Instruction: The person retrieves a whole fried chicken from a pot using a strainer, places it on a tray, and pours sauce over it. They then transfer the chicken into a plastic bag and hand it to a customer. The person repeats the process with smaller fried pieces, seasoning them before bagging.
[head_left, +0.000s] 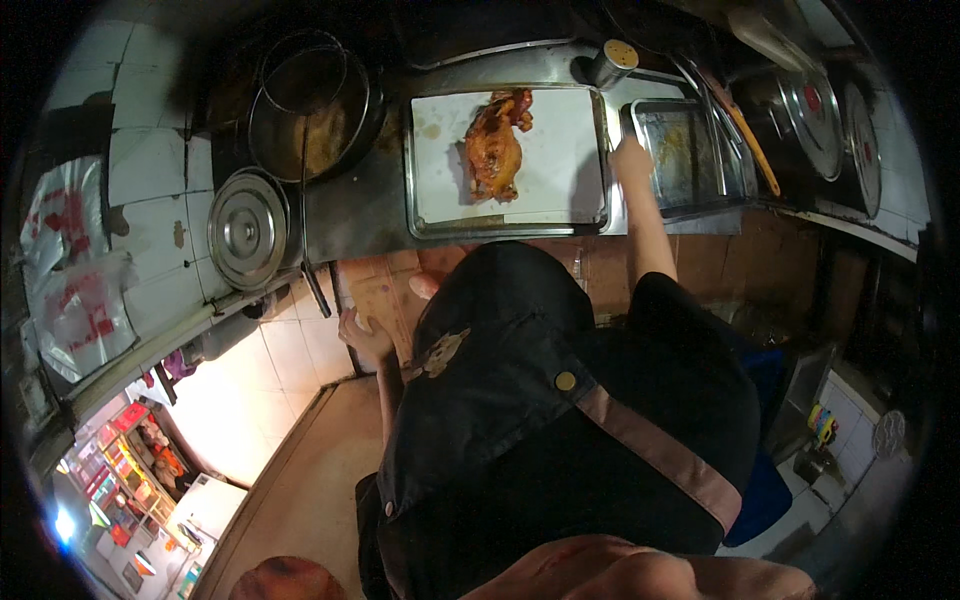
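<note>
A browned, glossy whole roast bird (495, 154) lies on white paper (562, 142) that lines a shallow metal tray (510, 229) on the counter before me. My right hand (631, 161) is at the gap between this tray's right rim and a smaller metal tray (675, 157); its fingers look curled, but whether they grip a rim cannot be made out. Low on the left, my left hand (367, 339) hangs beside my apron with fingers apart and nothing in it, below the dark handle of a long wire strainer (305, 202).
A large wok or pot (315, 112) with brownish contents stands at the back left, a round metal lid (249, 225) nearer me. At the right are a metal shaker (615, 64), long tongs (712, 127), a wooden-handled tool (757, 157) and lidded pots (814, 127).
</note>
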